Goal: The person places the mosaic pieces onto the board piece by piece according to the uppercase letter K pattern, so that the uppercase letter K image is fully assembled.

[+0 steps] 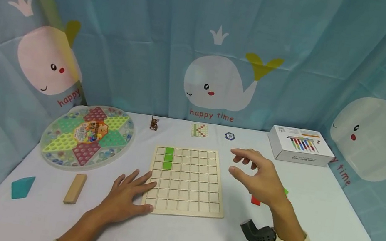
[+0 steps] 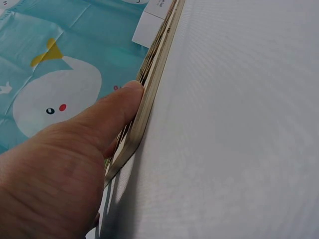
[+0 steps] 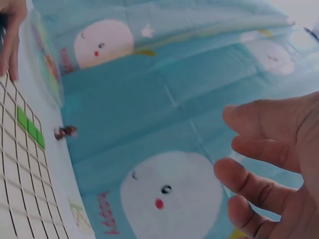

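Note:
A square wooden grid board (image 1: 188,183) lies flat on the white table. In its second column from the left, the top cells hold several green square tiles (image 1: 169,158) in a row. My left hand (image 1: 128,196) rests spread at the board's lower left, its fingertips touching the edge; the thumb (image 2: 114,107) lies on the rim in the left wrist view. My right hand (image 1: 260,175) hovers right of the board, fingers loosely bent, thumb apart, holding nothing. Partly hidden beneath it are a red piece (image 1: 255,201) and a bit of green (image 1: 285,191).
Left stands a round Chinese checkers board (image 1: 48,148), with a wooden block (image 1: 75,189) and a teal piece (image 1: 22,187) nearer me. Along the back are a small brown figurine (image 1: 154,123), a patterned card (image 1: 199,130), a poker chip (image 1: 230,136) and a white box (image 1: 300,146).

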`<action>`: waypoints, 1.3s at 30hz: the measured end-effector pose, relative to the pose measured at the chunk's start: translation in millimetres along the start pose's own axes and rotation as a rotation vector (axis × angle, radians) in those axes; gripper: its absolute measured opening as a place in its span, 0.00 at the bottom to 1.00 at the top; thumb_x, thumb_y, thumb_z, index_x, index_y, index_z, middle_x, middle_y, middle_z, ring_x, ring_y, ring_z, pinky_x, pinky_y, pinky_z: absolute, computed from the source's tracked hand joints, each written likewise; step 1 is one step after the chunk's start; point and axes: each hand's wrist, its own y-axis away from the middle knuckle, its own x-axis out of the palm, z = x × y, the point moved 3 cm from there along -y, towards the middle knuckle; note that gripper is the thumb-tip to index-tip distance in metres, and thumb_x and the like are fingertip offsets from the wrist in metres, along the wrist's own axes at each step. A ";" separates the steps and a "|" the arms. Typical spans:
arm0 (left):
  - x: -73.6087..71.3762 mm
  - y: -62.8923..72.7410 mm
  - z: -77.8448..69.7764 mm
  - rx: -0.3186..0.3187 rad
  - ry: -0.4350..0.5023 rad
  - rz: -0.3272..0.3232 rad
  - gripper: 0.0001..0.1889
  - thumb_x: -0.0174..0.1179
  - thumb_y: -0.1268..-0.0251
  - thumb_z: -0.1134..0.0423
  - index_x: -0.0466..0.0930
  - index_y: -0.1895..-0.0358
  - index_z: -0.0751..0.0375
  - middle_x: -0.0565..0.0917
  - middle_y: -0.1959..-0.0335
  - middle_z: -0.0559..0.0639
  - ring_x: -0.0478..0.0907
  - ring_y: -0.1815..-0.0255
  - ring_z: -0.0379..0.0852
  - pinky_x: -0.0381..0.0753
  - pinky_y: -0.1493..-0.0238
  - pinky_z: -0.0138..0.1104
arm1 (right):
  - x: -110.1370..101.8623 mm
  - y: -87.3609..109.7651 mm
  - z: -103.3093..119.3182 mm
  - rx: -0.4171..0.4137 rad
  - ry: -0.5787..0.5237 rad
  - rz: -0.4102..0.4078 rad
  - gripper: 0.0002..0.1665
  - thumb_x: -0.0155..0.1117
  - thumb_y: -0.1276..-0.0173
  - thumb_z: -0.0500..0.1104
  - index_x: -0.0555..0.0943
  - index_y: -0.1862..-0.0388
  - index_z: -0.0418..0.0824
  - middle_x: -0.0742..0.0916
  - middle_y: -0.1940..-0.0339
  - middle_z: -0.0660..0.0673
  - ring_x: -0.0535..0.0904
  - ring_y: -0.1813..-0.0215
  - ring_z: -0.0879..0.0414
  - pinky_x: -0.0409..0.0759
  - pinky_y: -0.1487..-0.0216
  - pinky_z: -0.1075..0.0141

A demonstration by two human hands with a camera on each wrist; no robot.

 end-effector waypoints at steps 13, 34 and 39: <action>0.2 0.9 0.5 -0.002 0.000 -0.002 0.37 0.66 0.48 0.36 0.77 0.36 0.50 0.63 0.28 0.50 0.50 0.27 0.65 0.38 0.35 0.63 | -37.5 24.8 -31.9 0.019 0.120 -0.052 0.28 0.71 0.42 0.32 0.80 0.41 0.40 0.82 0.57 0.50 0.70 0.55 0.59 0.66 0.59 0.67; 0.7 1.4 0.1 0.000 0.000 0.015 0.37 0.64 0.46 0.35 0.76 0.35 0.50 0.63 0.28 0.51 0.49 0.27 0.65 0.39 0.36 0.63 | -52.7 49.0 -149.2 0.366 0.145 -0.055 0.28 0.64 0.32 0.52 0.77 0.38 0.38 0.80 0.50 0.37 0.68 0.50 0.44 0.70 0.58 0.56; 0.5 0.9 -0.1 0.000 -0.005 0.019 0.37 0.64 0.46 0.35 0.76 0.35 0.51 0.63 0.28 0.51 0.49 0.27 0.65 0.39 0.35 0.63 | -49.0 58.1 -176.2 0.482 0.153 -0.023 0.32 0.62 0.33 0.58 0.76 0.37 0.41 0.78 0.47 0.38 0.66 0.45 0.42 0.73 0.57 0.52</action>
